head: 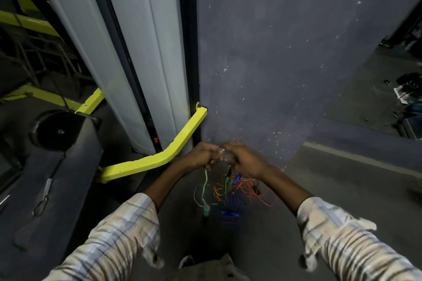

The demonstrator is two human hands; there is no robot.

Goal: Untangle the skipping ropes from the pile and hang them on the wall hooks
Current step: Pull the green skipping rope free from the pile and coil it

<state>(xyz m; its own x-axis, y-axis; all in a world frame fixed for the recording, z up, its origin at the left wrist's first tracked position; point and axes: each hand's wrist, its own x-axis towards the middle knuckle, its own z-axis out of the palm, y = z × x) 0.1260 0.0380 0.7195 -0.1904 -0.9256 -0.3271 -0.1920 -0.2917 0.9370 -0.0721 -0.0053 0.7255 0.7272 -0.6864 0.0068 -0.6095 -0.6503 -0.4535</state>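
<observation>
A tangled pile of thin skipping ropes [237, 189], orange, green and blue, hangs below my hands just above the dark floor. My left hand [205, 154] is closed on a pale green rope [204, 186] that drops down to a green handle [206, 209]. My right hand [244, 158] is closed on the top of the tangle, close beside the left. A blue handle [229, 214] dangles at the bottom of the pile. Both hands are in front of the dark blue-grey wall [285, 52]. No wall hooks are in view.
A yellow metal bar [159, 157] angles along the floor at the left, by tall grey panels [146, 48]. A dark machine with a round black disc [54, 130] stands at far left. A raised ledge [356, 157] and clutter [406, 93] lie at right.
</observation>
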